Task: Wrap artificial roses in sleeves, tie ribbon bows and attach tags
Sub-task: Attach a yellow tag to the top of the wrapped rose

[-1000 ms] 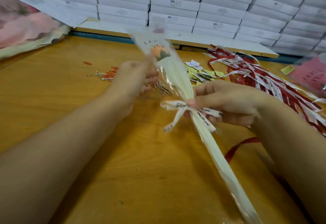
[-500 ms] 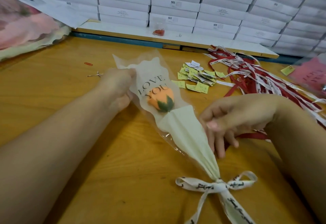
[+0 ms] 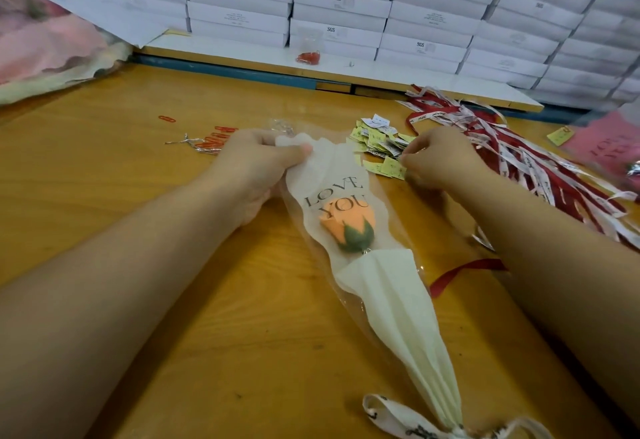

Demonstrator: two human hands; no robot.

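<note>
An orange artificial rose (image 3: 348, 222) lies on the wooden table inside a clear sleeve (image 3: 391, 303) with cream paper and "LOVE YOU" print. A white printed ribbon bow (image 3: 398, 423) is tied round its narrow end at the bottom edge. My left hand (image 3: 258, 161) pinches the sleeve's top edge between thumb and fingers. My right hand (image 3: 438, 158) is at the pile of small yellow and white tags (image 3: 379, 146), fingers curled down among them; what they hold is hidden.
A heap of red and white ribbons (image 3: 540, 168) lies at the right. Red paper clips (image 3: 216, 137) and silver ties lie left of my left hand. Stacked white boxes (image 3: 339, 6) line the back; wrapped flowers (image 3: 45, 44) sit far left.
The wrapped rose was lowered flat onto the table. My right hand left the bow and moved up to the tag pile. My left hand slid to the sleeve's top edge.
</note>
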